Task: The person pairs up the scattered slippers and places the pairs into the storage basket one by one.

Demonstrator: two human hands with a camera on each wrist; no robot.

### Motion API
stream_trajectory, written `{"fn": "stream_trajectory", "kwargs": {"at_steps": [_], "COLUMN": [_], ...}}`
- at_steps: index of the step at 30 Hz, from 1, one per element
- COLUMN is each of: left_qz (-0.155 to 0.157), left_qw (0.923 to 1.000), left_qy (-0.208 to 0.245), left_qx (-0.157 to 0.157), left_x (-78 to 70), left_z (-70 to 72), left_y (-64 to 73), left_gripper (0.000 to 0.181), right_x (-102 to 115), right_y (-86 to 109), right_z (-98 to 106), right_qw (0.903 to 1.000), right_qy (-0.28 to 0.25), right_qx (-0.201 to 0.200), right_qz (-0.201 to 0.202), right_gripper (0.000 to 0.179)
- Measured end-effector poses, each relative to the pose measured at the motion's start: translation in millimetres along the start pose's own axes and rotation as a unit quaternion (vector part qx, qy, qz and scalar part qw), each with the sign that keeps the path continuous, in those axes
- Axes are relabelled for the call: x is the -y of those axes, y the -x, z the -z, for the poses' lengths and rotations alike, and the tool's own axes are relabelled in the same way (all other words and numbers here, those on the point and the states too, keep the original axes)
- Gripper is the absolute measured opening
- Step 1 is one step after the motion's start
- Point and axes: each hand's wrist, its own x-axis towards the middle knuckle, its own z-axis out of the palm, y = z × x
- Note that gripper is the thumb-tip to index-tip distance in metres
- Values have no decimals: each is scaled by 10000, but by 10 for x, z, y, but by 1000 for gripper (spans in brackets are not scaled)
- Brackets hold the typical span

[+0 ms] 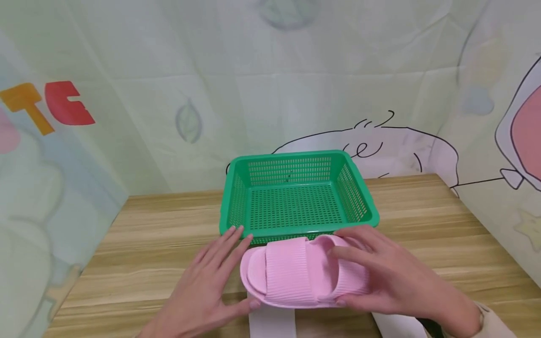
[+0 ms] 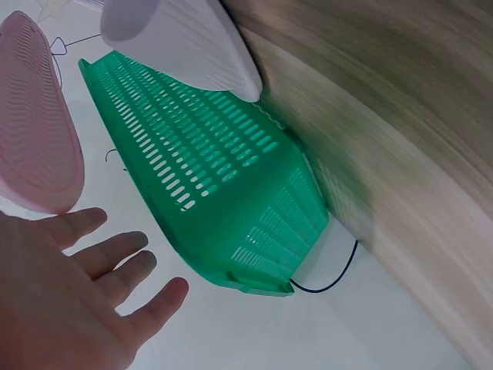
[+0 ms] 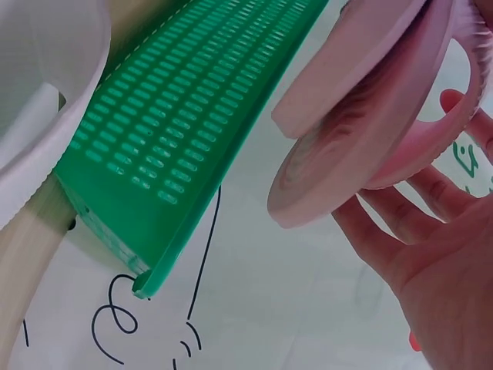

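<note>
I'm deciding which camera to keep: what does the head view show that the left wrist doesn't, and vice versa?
Only the head view: the right hand gripping the pink footwear, its ribbed strap, an orange letter and a red letter.

Only the left wrist view: a patterned pink sole and the rounded end of a white object.

Both: the pink footwear, left hand, green basket and wooden tabletop.
</note>
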Motion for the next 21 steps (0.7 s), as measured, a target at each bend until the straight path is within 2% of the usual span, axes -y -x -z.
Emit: {"fn": "stream_trajectory", "kwargs": {"at_steps": [7, 12, 21], "left_qz": [253, 134, -102], "left_qw": [9996, 9998, 9995], "left_qy": [-68, 21, 81], "left_qx": [124, 151, 297], "left_x": [32, 57, 115], "left_z": [-58, -88, -139], "left_y": [-17, -31, -58], "left_gripper": [106, 102, 97], "right_x": [-79, -158, -289], "right_y": [16, -43, -179], "right_z": [40, 70, 141], "right_qw": [9996, 9990, 9989], "right_qy": [110, -20, -206], "right_qx": [-231, -423, -316], "right_qz": [72, 143, -273], "right_gripper": [60, 60, 62]}}
